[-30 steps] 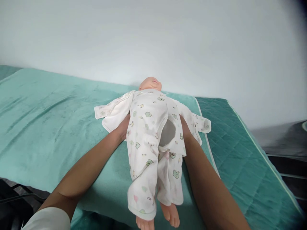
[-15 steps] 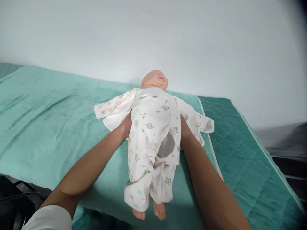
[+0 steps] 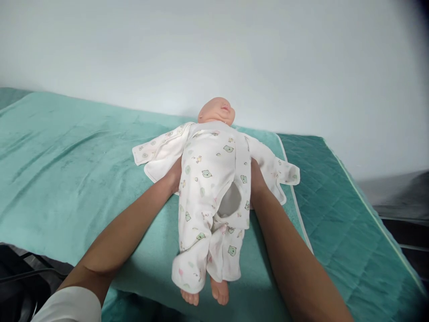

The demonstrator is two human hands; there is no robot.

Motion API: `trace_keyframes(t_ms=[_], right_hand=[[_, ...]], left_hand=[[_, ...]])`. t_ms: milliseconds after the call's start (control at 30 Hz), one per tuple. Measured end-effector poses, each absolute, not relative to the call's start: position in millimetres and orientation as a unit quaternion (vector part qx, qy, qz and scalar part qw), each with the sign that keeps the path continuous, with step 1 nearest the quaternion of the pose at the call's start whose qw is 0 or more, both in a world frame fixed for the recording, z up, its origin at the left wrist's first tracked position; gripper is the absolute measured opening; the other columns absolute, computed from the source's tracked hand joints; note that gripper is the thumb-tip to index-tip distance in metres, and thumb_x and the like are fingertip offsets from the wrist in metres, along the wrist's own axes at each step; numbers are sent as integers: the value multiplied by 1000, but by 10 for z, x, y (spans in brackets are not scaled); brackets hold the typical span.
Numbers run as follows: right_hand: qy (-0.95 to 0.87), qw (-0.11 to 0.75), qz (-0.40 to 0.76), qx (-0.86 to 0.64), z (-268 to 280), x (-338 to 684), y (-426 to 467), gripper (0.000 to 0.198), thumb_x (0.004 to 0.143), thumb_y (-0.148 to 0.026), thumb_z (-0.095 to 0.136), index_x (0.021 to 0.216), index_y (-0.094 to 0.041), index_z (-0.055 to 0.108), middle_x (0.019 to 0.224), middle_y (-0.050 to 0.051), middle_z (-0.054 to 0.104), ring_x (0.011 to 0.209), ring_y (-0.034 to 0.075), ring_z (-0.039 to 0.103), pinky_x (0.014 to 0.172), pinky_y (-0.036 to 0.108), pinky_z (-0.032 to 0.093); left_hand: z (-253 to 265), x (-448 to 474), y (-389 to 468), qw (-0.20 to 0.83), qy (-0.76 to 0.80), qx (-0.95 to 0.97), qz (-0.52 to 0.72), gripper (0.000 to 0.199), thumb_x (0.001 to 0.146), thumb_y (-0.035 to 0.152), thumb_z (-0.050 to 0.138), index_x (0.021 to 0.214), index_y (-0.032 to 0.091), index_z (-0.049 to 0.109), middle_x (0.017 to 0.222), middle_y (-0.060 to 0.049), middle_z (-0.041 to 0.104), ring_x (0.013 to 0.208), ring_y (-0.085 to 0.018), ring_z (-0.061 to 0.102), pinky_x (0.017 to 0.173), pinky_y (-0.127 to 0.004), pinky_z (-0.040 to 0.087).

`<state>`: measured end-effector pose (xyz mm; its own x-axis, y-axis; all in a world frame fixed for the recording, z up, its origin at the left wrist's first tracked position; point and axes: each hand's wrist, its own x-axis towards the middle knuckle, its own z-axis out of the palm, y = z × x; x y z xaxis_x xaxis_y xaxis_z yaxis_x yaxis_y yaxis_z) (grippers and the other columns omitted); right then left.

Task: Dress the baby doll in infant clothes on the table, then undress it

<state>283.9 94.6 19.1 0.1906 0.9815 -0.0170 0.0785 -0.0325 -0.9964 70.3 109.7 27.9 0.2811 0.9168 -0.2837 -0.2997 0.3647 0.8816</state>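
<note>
A white wall (image 3: 301,53) stands behind a teal blanket (image 3: 67,170). On the blanket lies the baby doll (image 3: 212,188) on its back, its long axis running away from the person, head toward the wall, feet near. The left hand (image 3: 174,176) and right hand (image 3: 256,179) are tucked under its sides; I cannot tell their grip.

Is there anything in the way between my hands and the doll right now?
Nothing visible. The left hand and right hand are tucked against the sides of the doll, partly hidden under its open romper on the green blanket.
</note>
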Motion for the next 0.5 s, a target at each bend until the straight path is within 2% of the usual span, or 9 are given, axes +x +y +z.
trace_keyframes(t_ms=[100,200,267,500], right_hand=[[-452,515,443,-578,282,2794,927,35,60,-54,80,83,-28,74,94,3,79,102,34,69,92,47,56],[-449,509,446,-583,322,2774,921,36,62,-56,79,84,-28,75,90,3,79,102,35,69,89,48,57],[-459,504,436,-588,329,2779,925,35,62,-55,78,84,-27,76,88,4,79,104,36,68,92,48,57],[-477,490,415,-600,331,2811,981,33,59,-57,80,72,-27,74,85,5,79,111,40,65,101,54,52]], left_hand=[[245,668,1120,712,413,367,434,29,88,42,61,100,18,71,97,-9,74,108,-30,66,102,-47,51],[248,645,1126,681,401,400,464,26,79,36,69,98,19,73,100,-6,75,109,-29,66,102,-44,51],[257,637,1122,659,398,420,480,26,75,35,73,95,19,74,100,-6,76,111,-30,67,100,-43,52],[238,613,1134,627,413,444,489,26,75,33,73,96,19,76,104,-7,77,114,-32,66,100,-44,52]])
